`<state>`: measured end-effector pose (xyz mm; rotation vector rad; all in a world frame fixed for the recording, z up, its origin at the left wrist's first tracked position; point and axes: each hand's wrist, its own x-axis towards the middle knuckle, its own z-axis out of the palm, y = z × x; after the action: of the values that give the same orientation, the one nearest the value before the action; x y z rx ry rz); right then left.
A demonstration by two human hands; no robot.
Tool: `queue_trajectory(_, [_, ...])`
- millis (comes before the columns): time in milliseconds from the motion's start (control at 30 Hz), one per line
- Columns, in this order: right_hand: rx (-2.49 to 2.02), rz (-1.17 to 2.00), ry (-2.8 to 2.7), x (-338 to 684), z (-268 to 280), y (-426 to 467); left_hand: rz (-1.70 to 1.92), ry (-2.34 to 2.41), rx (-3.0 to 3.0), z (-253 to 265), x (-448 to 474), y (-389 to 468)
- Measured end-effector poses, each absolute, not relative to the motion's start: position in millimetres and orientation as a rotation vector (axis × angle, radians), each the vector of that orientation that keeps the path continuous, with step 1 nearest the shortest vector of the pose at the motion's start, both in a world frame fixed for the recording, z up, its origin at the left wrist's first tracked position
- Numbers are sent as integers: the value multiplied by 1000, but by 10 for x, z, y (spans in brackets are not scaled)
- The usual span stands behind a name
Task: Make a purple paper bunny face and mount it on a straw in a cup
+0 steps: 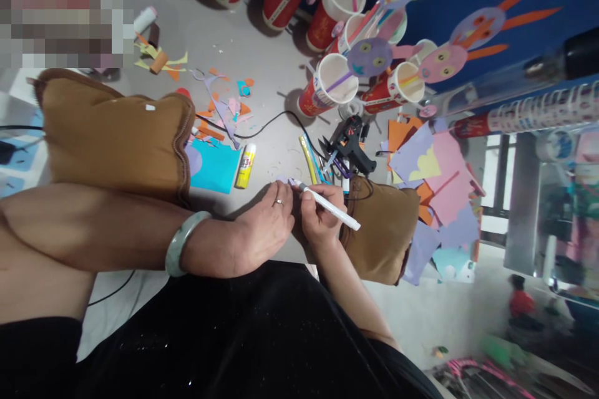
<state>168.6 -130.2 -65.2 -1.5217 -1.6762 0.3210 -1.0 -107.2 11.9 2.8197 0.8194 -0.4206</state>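
My right hand (322, 215) is closed round a white marker pen (333, 206), held slanted. Its tip meets a small piece of light purple paper (283, 181) on the table. From the other side, my left hand (269, 218) presses the same piece down with its fingertips, fingers held together; a ring and a pale green bangle (187, 243) are on this hand and wrist. Most of the paper piece is hidden under the fingers. Just left of it stand a yellow glue stick (246, 166) and a sheet of blue paper (215, 165).
Red paper cups (322, 90) with paper animal faces line the far side. A black hot glue gun (353, 146) lies right of my hands, its cord crossing the table. Brown cushions (112, 137) flank my arms. Paper scraps (229, 112) and coloured sheets (447, 193) lie around.
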Motion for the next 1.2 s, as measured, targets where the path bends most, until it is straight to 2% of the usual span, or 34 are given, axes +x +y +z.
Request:
queue_trajectory(400, [-1552, 347, -1680, 1697, -660, -1302, -388, 817, 2928, 13, -15, -1126])
queue_trajectory(600, [-1549, 356, -1685, 1684, -621, -1294, -247, 875, 2991, -56, -44, -1162])
queue_trajectory(833, [-1515, 407, -1636, 1691, -643, -1287, -432, 779, 2914, 108, -16, -1053])
queue_trajectory(1200, [-1544, 489, -1570, 1714, -706, -1309, -201, 881, 3041, -103, -52, -1195])
